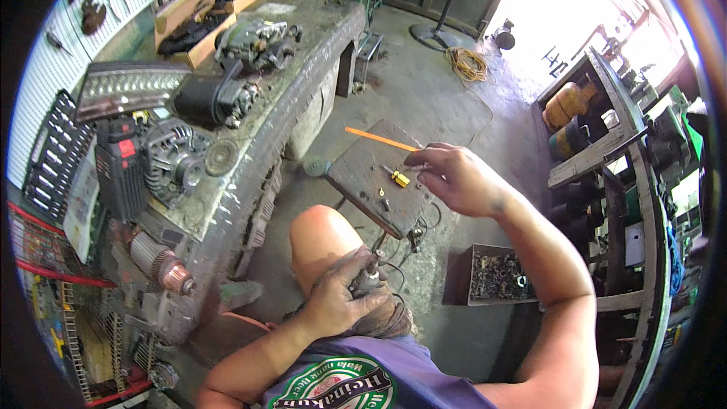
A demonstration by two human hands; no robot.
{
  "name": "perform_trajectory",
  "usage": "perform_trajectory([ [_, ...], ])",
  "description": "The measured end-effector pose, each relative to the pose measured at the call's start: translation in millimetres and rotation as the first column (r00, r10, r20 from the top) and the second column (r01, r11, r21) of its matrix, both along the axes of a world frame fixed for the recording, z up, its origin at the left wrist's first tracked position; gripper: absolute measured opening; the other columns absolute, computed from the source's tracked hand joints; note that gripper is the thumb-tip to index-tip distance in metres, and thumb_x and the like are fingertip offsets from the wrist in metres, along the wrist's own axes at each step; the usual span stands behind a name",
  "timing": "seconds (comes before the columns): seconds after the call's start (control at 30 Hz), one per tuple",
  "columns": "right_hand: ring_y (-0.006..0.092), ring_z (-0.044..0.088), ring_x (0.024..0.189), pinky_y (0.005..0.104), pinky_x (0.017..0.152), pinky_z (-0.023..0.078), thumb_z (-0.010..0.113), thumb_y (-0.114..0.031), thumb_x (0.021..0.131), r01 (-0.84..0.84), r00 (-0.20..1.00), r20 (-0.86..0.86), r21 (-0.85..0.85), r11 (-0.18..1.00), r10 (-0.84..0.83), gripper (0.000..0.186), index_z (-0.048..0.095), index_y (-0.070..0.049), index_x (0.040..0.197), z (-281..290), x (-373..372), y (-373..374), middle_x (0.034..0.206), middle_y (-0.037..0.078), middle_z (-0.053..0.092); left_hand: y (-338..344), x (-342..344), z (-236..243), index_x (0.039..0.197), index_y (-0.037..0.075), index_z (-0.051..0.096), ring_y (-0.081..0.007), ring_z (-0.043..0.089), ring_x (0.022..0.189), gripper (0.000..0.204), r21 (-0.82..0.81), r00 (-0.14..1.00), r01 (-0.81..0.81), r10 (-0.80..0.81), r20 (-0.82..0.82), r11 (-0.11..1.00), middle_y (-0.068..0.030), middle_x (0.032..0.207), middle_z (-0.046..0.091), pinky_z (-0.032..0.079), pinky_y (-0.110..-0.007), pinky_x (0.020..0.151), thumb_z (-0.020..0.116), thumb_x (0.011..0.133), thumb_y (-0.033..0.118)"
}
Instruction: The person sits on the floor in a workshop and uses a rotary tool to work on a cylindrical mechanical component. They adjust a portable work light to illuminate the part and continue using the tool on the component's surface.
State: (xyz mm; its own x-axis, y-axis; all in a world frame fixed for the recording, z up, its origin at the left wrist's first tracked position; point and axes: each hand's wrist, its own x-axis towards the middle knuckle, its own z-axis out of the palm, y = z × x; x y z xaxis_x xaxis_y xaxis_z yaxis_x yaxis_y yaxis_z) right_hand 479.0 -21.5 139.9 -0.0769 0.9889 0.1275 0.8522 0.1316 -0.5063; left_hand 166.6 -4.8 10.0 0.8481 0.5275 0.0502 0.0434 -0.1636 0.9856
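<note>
Over the far right side of a low, dark work stand [363, 163], my right hand [454, 178] pinches one end of a thin, flat orange strip that looks like a hacksaw blade [379, 138]. The strip points away to the left. Close below those fingers lies a short yellow-handled screwdriver [398, 177]. A small brass-coloured piece [382, 192] and a small dark piece [386, 204] rest nearer me on the stand. At my lap, the blackened fingers of my left hand [342, 295] wrap around a dark cylindrical metal part [366, 279]; its lower portion is hidden.
A long workbench [303, 49] on the left carries an alternator [178, 155], a black charger-like box [121, 170] and an armature [163, 261]. A metal tray of small parts [496, 276] sits right of the stand. Wooden shelving [606, 155] lines the right; a coiled orange cable [466, 64] lies beyond.
</note>
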Motion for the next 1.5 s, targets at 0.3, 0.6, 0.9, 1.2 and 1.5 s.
perform_trajectory([
  [0.3, 0.0391, 0.067, 0.122, 0.0472, 0.106, 0.056, 0.063, -0.01, 0.095, 0.321, 0.867, 0.426, -0.085, 0.943, -0.257, 0.038, 0.068, -0.007, 0.133, -167, 37, 44, 0.128, 0.021, 0.068, 4, -31, 12, 0.152, 0.002, 0.05, -0.0129, 0.068, 0.101, 0.053, -0.347, 0.915, -0.249, 0.337, 0.222, 0.904, -0.0038, 0.112, 0.071, 0.057, -0.031, 0.093, 0.073, 0.106, 0.013],
  [0.6, 0.0446, 0.071, 0.12, 0.0476, 0.106, 0.055, 0.08, -0.021, 0.096, 0.171, 0.968, -0.2, 0.089, 0.981, -0.151, 0.058, 0.061, -0.002, 0.148, -100, -60, 11, 0.132, 0.028, 0.071, 13, -60, 34, 0.158, 0.005, 0.042, -0.0186, 0.068, 0.105, 0.066, -0.396, 0.833, -0.321, 0.455, 0.314, 0.86, -0.0075, 0.116, 0.068, 0.057, -0.037, 0.096, 0.077, 0.104, 0.021],
  [0.9, 0.0314, 0.049, 0.151, 0.0375, 0.123, 0.04, 0.091, -0.013, 0.084, -0.202, 0.747, -0.65, -0.024, 0.979, 0.138, 0.118, 0.012, 0.004, 0.171, -94, -228, -55, 0.161, 0.026, 0.05, -10, -80, 20, 0.154, 0.004, 0.05, -0.0151, 0.062, 0.118, 0.055, -0.178, 0.726, -0.612, 0.637, 0.26, 0.771, -0.0038, 0.126, 0.068, 0.049, -0.034, 0.109, 0.07, 0.109, 0.028],
  [1.2, 0.0162, 0.061, 0.105, 0.033, 0.101, 0.048, 0.082, -0.02, 0.093, -0.406, 0.48, -0.877, -0.199, 0.892, 0.023, 0.058, 0.06, 0.005, 0.141, -91, -201, -50, 0.108, 0.004, 0.071, -23, -189, -6, 0.143, -0.001, 0.065, -0.0159, 0.063, 0.126, 0.039, -0.301, 0.776, -0.582, 0.627, 0.071, 0.755, -0.0068, 0.132, 0.071, 0.047, -0.034, 0.114, 0.068, 0.11, 0.02],
  [1.5, 0.014, 0.058, 0.097, 0.0312, 0.088, 0.049, 0.068, -0.033, 0.101, -0.479, 0.369, -0.925, -0.106, 0.872, 0.09, 0.054, 0.053, 0.003, 0.139, -81, -240, 8, 0.107, 0.004, 0.062, -32, -242, -12, 0.149, 0.0, 0.06, -0.0133, 0.065, 0.12, 0.044, -0.196, 0.687, -0.716, 0.726, -0.029, 0.67, -0.0079, 0.132, 0.071, 0.053, -0.031, 0.106, 0.07, 0.107, 0.009],
])
